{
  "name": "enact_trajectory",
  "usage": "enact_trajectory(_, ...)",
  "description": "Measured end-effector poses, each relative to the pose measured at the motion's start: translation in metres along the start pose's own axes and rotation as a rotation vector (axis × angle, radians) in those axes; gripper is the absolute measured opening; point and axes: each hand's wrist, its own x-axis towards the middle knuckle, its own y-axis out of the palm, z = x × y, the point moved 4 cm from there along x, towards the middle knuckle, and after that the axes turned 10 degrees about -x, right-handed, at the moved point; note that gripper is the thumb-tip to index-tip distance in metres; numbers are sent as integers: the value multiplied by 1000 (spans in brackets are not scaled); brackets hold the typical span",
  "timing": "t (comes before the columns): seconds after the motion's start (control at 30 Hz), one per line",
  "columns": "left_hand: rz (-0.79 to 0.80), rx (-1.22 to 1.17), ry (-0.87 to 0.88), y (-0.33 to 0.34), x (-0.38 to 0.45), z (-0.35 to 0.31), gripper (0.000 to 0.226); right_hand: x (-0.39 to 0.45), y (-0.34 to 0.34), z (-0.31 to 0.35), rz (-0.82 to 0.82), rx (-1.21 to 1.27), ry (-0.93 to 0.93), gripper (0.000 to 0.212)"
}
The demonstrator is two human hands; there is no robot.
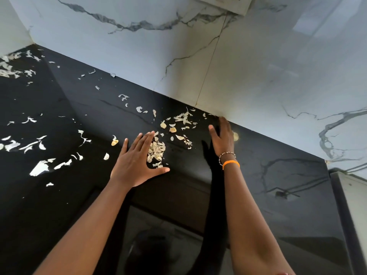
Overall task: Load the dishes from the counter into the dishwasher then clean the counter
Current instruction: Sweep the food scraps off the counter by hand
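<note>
Both hands lie flat and released, grasping nothing: the left hand rests palm-down on the black table beside a small heap of peels, while the right hand stands on its edge near the marble wall. I judge they are set so as two walls, to sweep the scraps together. More peels lie scattered far left; no dishes are visible on the table.

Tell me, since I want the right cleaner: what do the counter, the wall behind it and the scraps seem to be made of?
The counter looks like polished black stone or a stone-look slab: it mirrors the arms and shows faint veins. The wall looks like glossy white marble-pattern tile, with grey veins, a thin joint line and window glare. The scraps look like dry, papery peels, perhaps garlic or onion skin: thin, pale, curled.
</note>
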Motion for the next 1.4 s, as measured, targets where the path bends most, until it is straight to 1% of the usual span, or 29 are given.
enact_trajectory(0.1,3,-16,-4,-2,0,-2,115,15,4,-4,67,-253,178,64)
enact_trajectory(0.13,7,-15,-6,-2,0,-2,115,16,12,4,126,-273,134,66)
enact_trajectory(0.17,10,-13,-9,-2,0,-2,115,16,22,18,193,-252,18,65)
enact_trajectory(0.23,11,-19,-11,-3,0,-2,115,8,43,48,361,-99,-261,58)
enact_trajectory(0.27,8,-26,-12,-3,0,-2,115,5,48,57,384,-1,-332,55)
enact_trajectory(0.3,2,-32,-13,-3,0,-1,115,6,48,62,328,63,-349,53)
enact_trajectory(0.33,-2,-34,-14,-3,0,-1,114,11,44,63,200,65,-324,51)
enact_trajectory(0.37,-4,-31,-13,-3,0,-2,113,17,39,59,53,-7,-277,50)
enact_trajectory(0.4,-3,-24,-12,-2,0,-1,113,25,36,52,-29,-104,-200,50)
enact_trajectory(0.43,-1,-16,-13,-2,0,0,113,30,35,45,-35,-185,-98,51)
enact_trajectory(0.47,0,-12,-16,-2,1,0,113,33,39,40,4,-248,-10,53)
enact_trajectory(0.5,1,-12,-17,-2,1,0,113,34,44,43,52,-309,6,55)
enact_trajectory(0.57,7,-10,-11,-2,1,0,112,25,60,66,169,-347,-185,56)
enact_trajectory(0.63,13,-8,-14,-3,0,-1,111,14,76,91,317,-178,-386,51)
enact_trajectory(0.67,14,-10,-19,-4,0,-1,110,12,77,98,347,-50,-411,49)
enact_trajectory(0.73,10,-20,-28,-5,0,-2,106,27,74,100,244,92,-387,47)
enact_trajectory(0.77,3,-28,-33,-6,0,-2,103,37,72,98,193,67,-366,47)
enact_trajectory(0.83,-12,-42,-48,-5,-1,0,96,57,77,96,189,-86,-357,47)
enact_trajectory(0.93,-32,-33,-69,-4,0,3,92,56,94,109,334,-310,-485,51)
enact_trajectory(0.97,-37,-33,-78,-4,0,4,91,46,98,118,406,-318,-558,51)
enact_trajectory(1.03,-53,-34,-85,-5,0,5,89,19,97,129,582,-109,-665,47)
enact_trajectory(1.1,-81,-42,-85,-6,1,5,87,-4,83,126,698,257,-606,44)
enact_trajectory(1.13,-82,-48,-90,-7,0,5,86,-8,74,117,641,377,-533,44)
enact_trajectory(1.17,-81,-47,-95,-6,0,5,86,-8,65,105,523,397,-446,42)
enact_trajectory(1.23,-92,-38,-97,-5,0,4,87,-3,50,80,302,177,-276,42)
enact_trajectory(1.27,-102,-39,-89,-6,-1,4,87,-3,50,74,279,16,-214,44)
enact_trajectory(1.3,-123,-61,-75,-8,-1,4,86,-7,52,76,300,-141,-214,45)
enact_trajectory(1.37,-206,-215,-46,-13,-3,6,87,-27,66,104,341,-438,-357,46)
enact_trajectory(1.4,-270,-332,-51,-16,-6,7,86,-41,75,120,363,-503,-442,48)
